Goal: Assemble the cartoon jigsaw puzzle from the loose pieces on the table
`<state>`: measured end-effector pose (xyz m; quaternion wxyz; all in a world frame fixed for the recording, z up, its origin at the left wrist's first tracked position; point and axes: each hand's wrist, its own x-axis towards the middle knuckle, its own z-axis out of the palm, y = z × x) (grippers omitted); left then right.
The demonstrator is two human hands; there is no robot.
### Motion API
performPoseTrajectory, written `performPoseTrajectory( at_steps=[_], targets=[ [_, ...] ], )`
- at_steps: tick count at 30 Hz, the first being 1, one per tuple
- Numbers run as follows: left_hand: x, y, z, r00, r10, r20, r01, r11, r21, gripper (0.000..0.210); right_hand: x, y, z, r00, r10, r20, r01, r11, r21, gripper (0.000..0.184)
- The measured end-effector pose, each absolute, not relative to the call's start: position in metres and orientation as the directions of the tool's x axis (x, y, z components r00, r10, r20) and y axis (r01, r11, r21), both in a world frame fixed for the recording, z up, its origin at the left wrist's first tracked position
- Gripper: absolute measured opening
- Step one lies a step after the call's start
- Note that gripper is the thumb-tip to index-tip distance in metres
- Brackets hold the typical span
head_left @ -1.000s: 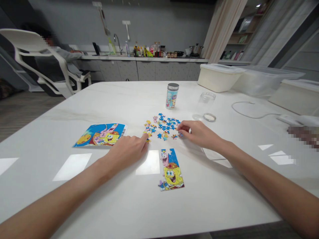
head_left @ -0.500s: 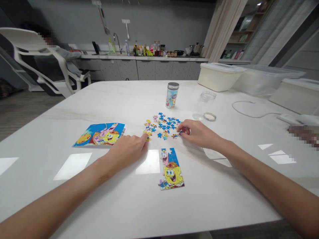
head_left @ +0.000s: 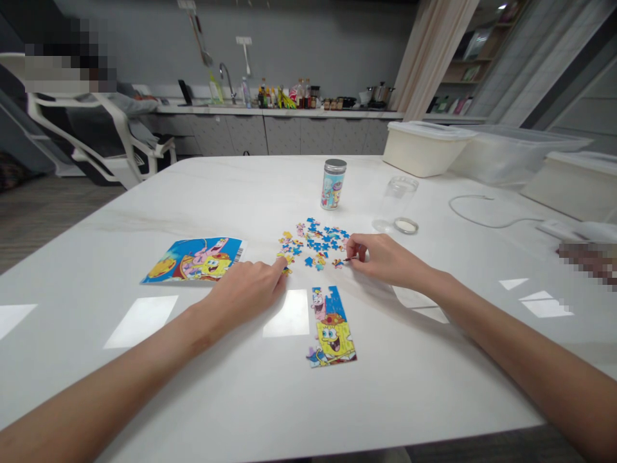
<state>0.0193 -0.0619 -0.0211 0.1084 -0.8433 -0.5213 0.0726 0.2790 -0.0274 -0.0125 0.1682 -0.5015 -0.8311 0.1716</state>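
Note:
My right hand (head_left: 380,256) is closed in a pinch at the right edge of a pile of loose jigsaw pieces (head_left: 318,244). A small puzzle piece (head_left: 351,258), seen nearly edge-on, sits between its thumb and fingertips. On the pile's left side, my left hand (head_left: 253,281) rests with fingers curled, its index fingertip against yellow pieces (head_left: 288,260). Whatever may be under those fingers is hidden. Nearer to me lies a joined strip of puzzle (head_left: 335,331) with a yellow cartoon face and a pink figure. A printed picture sheet (head_left: 187,260) lies left of my left hand.
Behind the pile stands a lidded picture tin (head_left: 333,185). A clear jar (head_left: 399,196) and a round lid (head_left: 405,226) are to its right. Storage boxes (head_left: 424,149) and a white cable (head_left: 475,222) occupy the right side. A person sits in a chair (head_left: 116,122) at far left.
My right hand has shifted slightly to the right, with the puzzle piece turned more edge-on in its fingers. My left hand stays where it was.

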Motion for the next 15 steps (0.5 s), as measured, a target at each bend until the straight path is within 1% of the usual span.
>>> performPoseTrajectory(
  at_steps=[4, 10, 15],
  targets=[
    [0.0198, -0.062, -0.0212, 0.44, 0.898, -0.014, 0.867, -0.429, -0.253, 0.035, 0.2787, -0.0275, -0.0122, -0.425, 0.899, 0.108, 0.772, 0.422, -0.475, 0.011],
    [0.0202, -0.0623, -0.0204, 0.439, 0.898, -0.01, 0.871, -0.429, -0.24, 0.038, 0.276, -0.0271, -0.0106, -0.462, 0.875, 0.147, 0.76, 0.476, -0.443, 0.01],
    [0.0196, -0.0634, -0.0193, 0.44, 0.898, -0.008, 0.871, -0.429, -0.241, 0.037, 0.2756, -0.0275, -0.0097, -0.443, 0.89, 0.111, 0.772, 0.441, -0.457, 0.011]
  ],
)
